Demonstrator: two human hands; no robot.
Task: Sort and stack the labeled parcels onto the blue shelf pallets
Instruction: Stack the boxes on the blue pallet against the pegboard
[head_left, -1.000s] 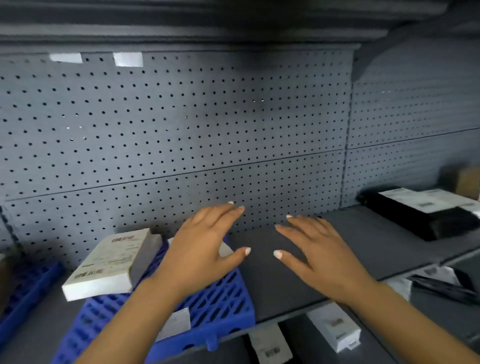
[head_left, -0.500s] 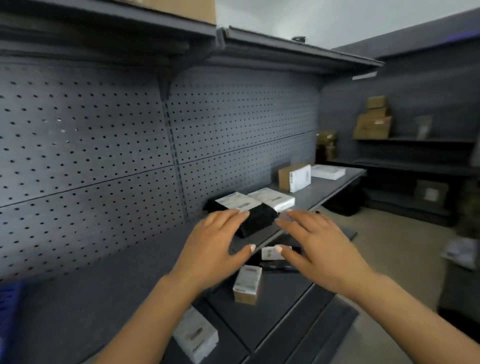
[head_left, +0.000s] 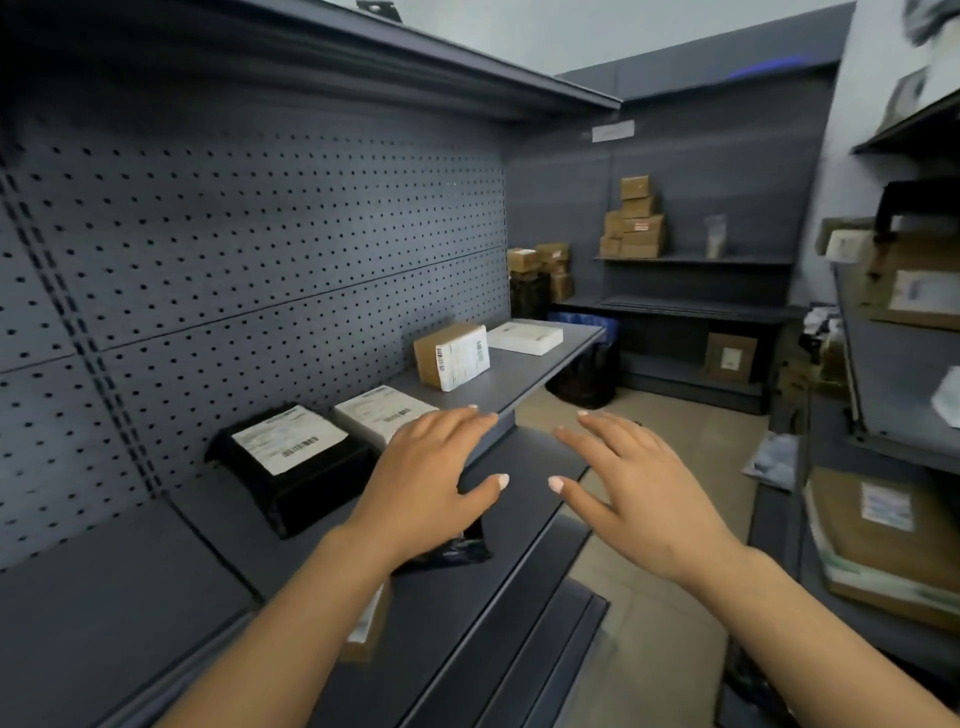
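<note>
My left hand and my right hand hover side by side, fingers spread, holding nothing. They float over the front edge of the grey shelf. On that shelf lie a black parcel with a white label, a white parcel beside it, a brown box with a label on its end, and a flat white box at the far end. A black bag and a small brown box lie on the lower shelf, partly hidden by my left arm. No blue pallet is in view.
A perforated back panel rises behind the shelf. Stacked cardboard boxes stand on the far shelves. At the right, a rack holds padded brown envelopes. Tan floor runs between the racks.
The view has swung right: the blue pallet and its white parcel have left the frame and the room's far end has come in. Both hands stay empty, spread in front.
</note>
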